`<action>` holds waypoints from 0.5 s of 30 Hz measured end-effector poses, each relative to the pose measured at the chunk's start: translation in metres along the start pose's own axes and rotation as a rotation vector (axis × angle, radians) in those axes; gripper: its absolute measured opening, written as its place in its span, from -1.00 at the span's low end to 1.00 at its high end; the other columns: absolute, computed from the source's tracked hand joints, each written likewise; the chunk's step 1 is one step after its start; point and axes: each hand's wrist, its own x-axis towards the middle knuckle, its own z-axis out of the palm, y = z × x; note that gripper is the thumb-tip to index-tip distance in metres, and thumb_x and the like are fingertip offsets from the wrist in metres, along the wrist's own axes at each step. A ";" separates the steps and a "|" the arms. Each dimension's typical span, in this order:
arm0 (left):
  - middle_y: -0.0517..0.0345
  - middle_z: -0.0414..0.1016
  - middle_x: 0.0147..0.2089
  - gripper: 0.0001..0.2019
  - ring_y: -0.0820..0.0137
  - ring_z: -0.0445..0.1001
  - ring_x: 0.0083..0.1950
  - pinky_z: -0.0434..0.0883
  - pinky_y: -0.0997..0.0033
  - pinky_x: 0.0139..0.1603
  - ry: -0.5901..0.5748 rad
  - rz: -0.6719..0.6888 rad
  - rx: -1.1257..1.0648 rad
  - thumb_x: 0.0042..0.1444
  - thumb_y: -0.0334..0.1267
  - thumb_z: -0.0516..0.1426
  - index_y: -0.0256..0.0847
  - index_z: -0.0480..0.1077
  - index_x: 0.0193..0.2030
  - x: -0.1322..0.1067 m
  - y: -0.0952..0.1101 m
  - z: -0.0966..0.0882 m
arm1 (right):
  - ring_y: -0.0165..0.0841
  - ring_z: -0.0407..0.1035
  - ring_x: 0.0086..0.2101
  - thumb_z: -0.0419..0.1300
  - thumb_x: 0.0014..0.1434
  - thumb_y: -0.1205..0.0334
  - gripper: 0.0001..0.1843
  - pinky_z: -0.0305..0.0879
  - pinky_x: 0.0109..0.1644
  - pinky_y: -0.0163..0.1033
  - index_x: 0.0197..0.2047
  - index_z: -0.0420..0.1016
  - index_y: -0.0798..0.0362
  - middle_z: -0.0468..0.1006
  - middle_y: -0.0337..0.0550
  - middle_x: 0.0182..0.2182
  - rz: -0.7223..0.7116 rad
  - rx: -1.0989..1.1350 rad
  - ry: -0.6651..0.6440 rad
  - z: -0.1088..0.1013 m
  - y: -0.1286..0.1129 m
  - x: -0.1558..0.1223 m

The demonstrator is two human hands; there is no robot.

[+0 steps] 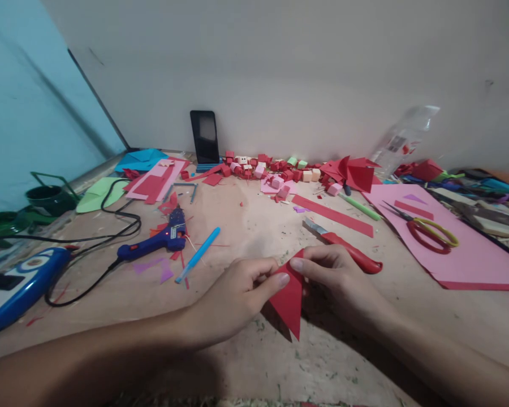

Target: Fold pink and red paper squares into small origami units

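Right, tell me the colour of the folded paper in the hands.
The folded paper is red; head view.

Surface: worn pale wooden tabletop (254,226), flecked with paper crumbs, filling the lower frame up to the wall.

- Left of centre: blue hot-glue gun with black cord (156,242); just right of it, light blue plastic stick (198,255); below, purple paper scraps (152,268).
- Upper left: light green paper sheet (97,193), overlapping pink and red paper sheets (155,181), blue folded paper (139,159).
- Upper centre, against the wall: black phone propped upright (204,137); row of small red, pink, white and green paper cubes (271,167).
- Centre: red-handled utility knife (348,251); long red paper strip (333,215); slim green pen (360,208).
- Right: large pink paper sheet (470,254).
- Upper right: folded red paper shapes (352,169); tilted clear plastic bottle (402,138).
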 end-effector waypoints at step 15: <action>0.23 0.37 -0.40 -0.70 0.44 0.30 -0.36 0.27 0.45 -0.31 -0.007 0.001 -0.022 0.37 -0.16 0.07 -0.24 0.39 -0.37 0.000 0.000 -0.001 | -0.48 0.21 -0.64 0.41 0.17 -0.09 -0.49 0.06 -0.53 -0.31 -0.59 0.49 0.13 0.40 -0.23 -0.67 0.054 0.075 -0.019 0.004 -0.001 -0.002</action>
